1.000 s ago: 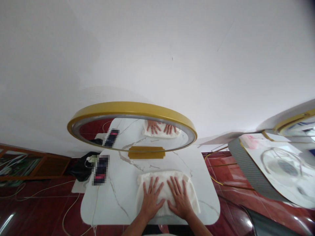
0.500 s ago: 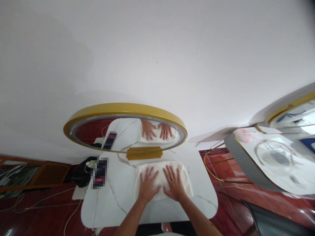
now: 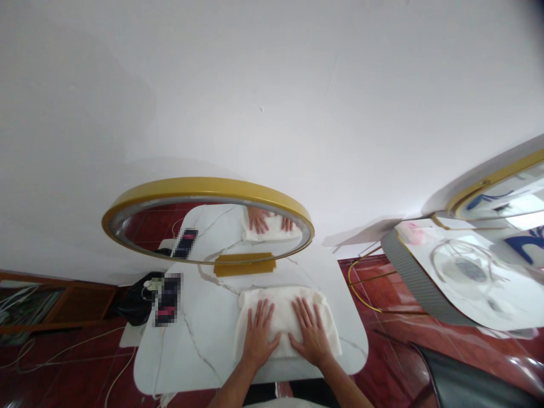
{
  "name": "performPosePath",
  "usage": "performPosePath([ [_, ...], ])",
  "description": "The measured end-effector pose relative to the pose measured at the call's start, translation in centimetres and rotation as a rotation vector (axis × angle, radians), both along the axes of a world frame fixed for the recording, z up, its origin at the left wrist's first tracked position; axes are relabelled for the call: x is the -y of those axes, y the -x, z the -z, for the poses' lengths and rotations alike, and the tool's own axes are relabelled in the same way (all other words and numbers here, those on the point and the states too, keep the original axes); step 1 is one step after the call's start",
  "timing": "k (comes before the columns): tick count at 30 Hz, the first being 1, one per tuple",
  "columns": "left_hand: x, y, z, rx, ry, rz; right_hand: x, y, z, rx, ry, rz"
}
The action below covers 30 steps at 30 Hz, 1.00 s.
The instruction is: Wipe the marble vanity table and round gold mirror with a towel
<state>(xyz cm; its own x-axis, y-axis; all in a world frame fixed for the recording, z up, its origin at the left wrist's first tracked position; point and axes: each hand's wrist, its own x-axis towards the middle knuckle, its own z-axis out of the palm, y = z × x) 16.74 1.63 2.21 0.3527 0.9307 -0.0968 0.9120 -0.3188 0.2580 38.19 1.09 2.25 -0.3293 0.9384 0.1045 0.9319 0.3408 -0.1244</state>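
Note:
A folded white cloth, perhaps a towel, lies on the white marble-patterned table near its front edge. My left hand rests flat on the cloth's left half, fingers stretched forward and the thumb pointing right. On the right half lies my right hand, palm down with its fingers extended and its thumb turned left. Neither hand grips the fabric. Both hands and the cloth also show in the oval mirror above the table.
The gold-framed mirror stands against the white wall, over a gold base plate. A pixelated dark item lies at the table's left edge, beside a black bag. A second table and a black chair stand right. Cables run across the red floor.
Both hands and the cloth have slid slightly toward me, so the cloth sits nearer the table's front edge. The fingers are less spread. The camera view has shifted a little.

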Motion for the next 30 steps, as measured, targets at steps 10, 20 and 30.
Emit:
performPosePath([
  [10,2.1,-4.8,0.8,0.013,0.044,0.023,4.6,-5.9,0.6,0.019,-0.026,0.136],
  [20,0.2,-6.9,0.5,-0.049,-0.091,0.010,3.0,-7.5,0.7,0.013,-0.030,0.200],
  [30,-5.6,-11.7,1.1,-0.032,-0.154,-0.087,-4.0,-10.3,0.9,0.021,-0.053,0.208],
])
